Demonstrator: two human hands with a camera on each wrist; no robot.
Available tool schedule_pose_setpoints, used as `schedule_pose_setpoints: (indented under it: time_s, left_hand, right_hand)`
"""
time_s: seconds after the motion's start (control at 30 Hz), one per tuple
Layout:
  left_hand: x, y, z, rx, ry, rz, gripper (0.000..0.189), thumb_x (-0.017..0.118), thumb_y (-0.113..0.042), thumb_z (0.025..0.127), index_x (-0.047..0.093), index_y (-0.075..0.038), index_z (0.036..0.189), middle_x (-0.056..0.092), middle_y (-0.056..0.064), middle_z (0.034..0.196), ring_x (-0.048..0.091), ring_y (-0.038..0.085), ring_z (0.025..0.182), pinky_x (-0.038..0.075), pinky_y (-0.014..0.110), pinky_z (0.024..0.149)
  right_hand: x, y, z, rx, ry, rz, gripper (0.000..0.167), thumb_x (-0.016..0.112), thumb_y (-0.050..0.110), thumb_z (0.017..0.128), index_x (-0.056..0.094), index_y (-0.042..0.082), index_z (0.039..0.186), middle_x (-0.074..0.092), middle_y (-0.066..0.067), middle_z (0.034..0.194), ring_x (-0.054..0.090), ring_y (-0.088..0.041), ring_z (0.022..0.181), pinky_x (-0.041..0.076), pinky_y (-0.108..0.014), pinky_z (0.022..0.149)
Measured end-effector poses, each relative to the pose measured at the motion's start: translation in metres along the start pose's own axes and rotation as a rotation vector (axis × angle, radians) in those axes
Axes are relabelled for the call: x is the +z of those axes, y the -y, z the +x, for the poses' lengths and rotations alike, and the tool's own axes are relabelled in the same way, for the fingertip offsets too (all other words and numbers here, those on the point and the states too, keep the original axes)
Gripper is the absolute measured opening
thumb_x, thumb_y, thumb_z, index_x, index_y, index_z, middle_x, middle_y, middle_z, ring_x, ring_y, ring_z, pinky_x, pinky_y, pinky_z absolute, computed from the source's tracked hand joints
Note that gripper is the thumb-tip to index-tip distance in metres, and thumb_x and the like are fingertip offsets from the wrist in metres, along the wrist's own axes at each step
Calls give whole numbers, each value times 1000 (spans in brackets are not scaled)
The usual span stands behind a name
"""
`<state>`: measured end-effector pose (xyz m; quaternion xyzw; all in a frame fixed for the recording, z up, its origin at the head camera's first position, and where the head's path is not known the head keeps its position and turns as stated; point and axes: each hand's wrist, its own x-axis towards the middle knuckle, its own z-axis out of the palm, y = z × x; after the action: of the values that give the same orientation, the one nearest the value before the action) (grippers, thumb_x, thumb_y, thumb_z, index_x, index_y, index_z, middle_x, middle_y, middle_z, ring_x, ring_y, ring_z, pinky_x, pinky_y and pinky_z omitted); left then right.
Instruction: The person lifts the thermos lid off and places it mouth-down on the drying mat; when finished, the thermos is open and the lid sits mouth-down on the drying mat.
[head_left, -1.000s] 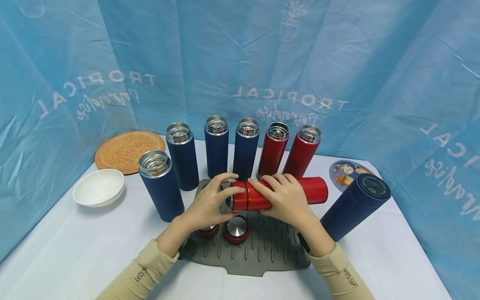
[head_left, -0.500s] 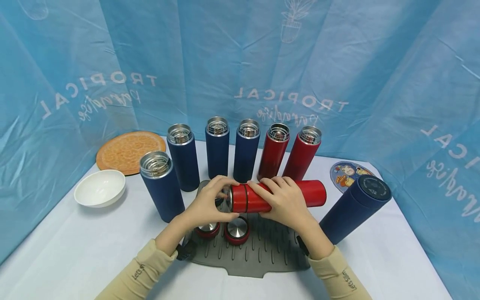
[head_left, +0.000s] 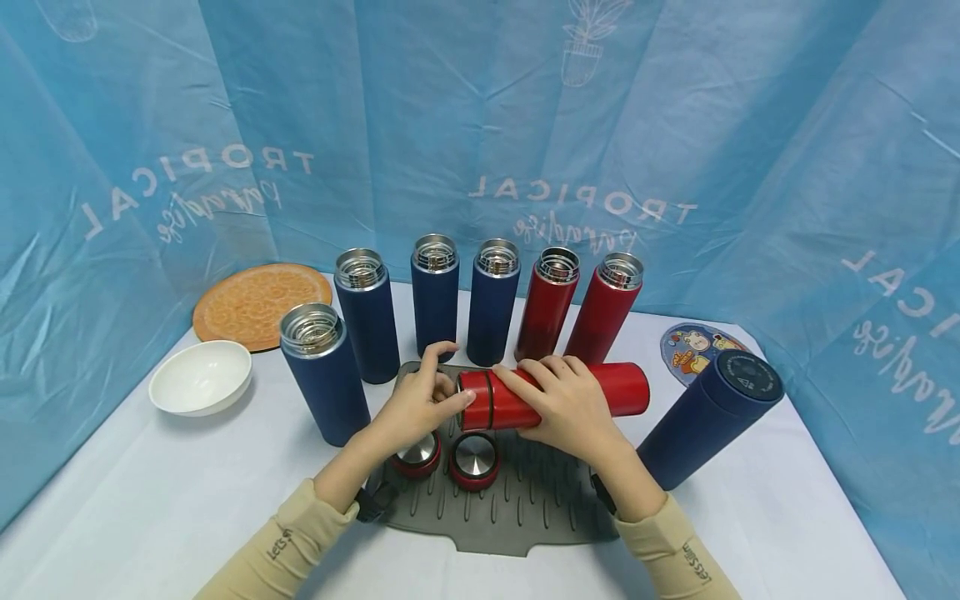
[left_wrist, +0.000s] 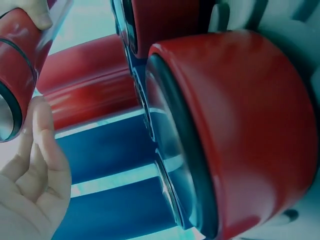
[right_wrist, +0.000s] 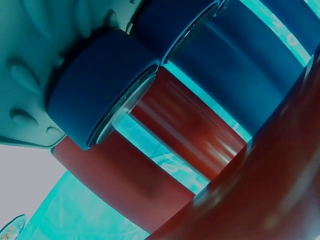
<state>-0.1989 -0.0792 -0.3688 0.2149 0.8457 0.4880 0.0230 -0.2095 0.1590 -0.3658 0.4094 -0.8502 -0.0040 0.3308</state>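
Note:
A red thermos bottle (head_left: 618,390) lies sideways above the mat, its capped end facing left. My right hand (head_left: 564,408) grips it around the body; in the right wrist view its red side (right_wrist: 265,195) fills the lower right corner. My left hand (head_left: 420,408) is at the capped end, its index finger raised and its thumb at the rim. In the left wrist view this hand (left_wrist: 35,175) has loosely bent fingers beside the cap and is not wrapped around it. Two red lids (head_left: 474,461) with silver faces rest on the mat below.
A grey ridged mat (head_left: 517,533) lies under the hands. Uncapped blue bottles (head_left: 367,325) and two uncapped red bottles (head_left: 603,312) stand behind. A capped blue bottle (head_left: 705,425) stands right, a white bowl (head_left: 201,379) left. A blue lid (right_wrist: 100,90) sits on the mat.
The left hand has loosened from around the capped end, and its index finger has lifted. The red bottle has shifted slightly left and down in the right hand.

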Motion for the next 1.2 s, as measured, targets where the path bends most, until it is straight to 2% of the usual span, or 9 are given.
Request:
schedule_pose_setpoints:
  time_s: [0.1, 0.23, 0.33, 0.43, 0.57, 0.83, 1.0, 1.13, 1.2]
  left_hand:
    - [1, 1, -2, 44, 39, 17, 74, 62, -36, 86, 17, -16, 142, 59, 7, 103, 55, 17, 81, 49, 35, 71]
    - [4, 2, -3, 283, 39, 209, 88, 81, -30, 69, 28, -21, 138, 32, 11, 140, 46, 28, 117, 47, 47, 87]
    - [6, 4, -3, 494, -36, 410, 80, 86, -20, 62, 39, -21, 126, 34, 12, 137, 46, 30, 117, 50, 44, 83]
    - [6, 5, -2, 576, -73, 459, 71, 83, -9, 62, 43, -20, 120, 42, 13, 128, 51, 29, 110, 52, 40, 78]
    - [6, 5, -1, 525, -51, 377, 68, 82, -7, 63, 46, -17, 120, 43, 10, 127, 51, 27, 111, 51, 38, 81]
    - [5, 2, -2, 226, 35, 104, 65, 78, -20, 71, 45, -19, 127, 46, 2, 121, 53, 19, 103, 50, 39, 83]
    - [3, -1, -1, 93, 40, 71, 66, 73, -25, 76, 39, -18, 132, 55, 4, 111, 56, 16, 89, 51, 34, 76]
    - [2, -2, 1, 51, 46, 71, 63, 66, -29, 83, 34, -15, 135, 60, 7, 103, 56, 15, 82, 50, 30, 71]
    - [2, -2, 0, 47, 56, 71, 64, 63, -32, 85, 31, -16, 138, 59, 8, 108, 57, 17, 84, 49, 31, 72]
  right_hand:
    - [1, 0, -1, 2, 8, -3, 86, 86, 44, 51, 53, 24, 128, 63, -7, 107, 59, -25, 91, 49, -41, 79]
    - [1, -2, -2, 9, 5, -8, 86, 86, 44, 51, 53, 24, 127, 64, -7, 106, 59, -26, 92, 49, -42, 80]
    - [0, -2, -2, 10, -8, -7, 85, 86, 43, 51, 54, 23, 127, 64, -7, 106, 59, -26, 91, 49, -42, 80]
    - [0, -2, -3, 8, -17, -6, 85, 86, 43, 51, 54, 23, 127, 64, -7, 105, 59, -26, 91, 49, -42, 80]
    - [1, -2, -3, 10, -14, -2, 84, 86, 43, 51, 54, 23, 127, 64, -7, 105, 59, -26, 91, 48, -42, 81]
    - [1, -1, -3, 7, -3, -3, 85, 85, 43, 51, 52, 24, 128, 63, -7, 106, 58, -26, 92, 48, -42, 80]
    - [-1, -2, -2, -4, -7, -11, 85, 85, 43, 52, 53, 23, 127, 64, -6, 106, 59, -26, 92, 48, -42, 81]
    - [-3, -2, -1, -7, -10, -8, 84, 86, 43, 52, 54, 23, 127, 64, -7, 106, 59, -26, 92, 48, -42, 80]
    - [-3, -2, -1, -6, -9, -5, 84, 86, 43, 51, 54, 23, 127, 64, -7, 106, 59, -26, 92, 48, -42, 80]
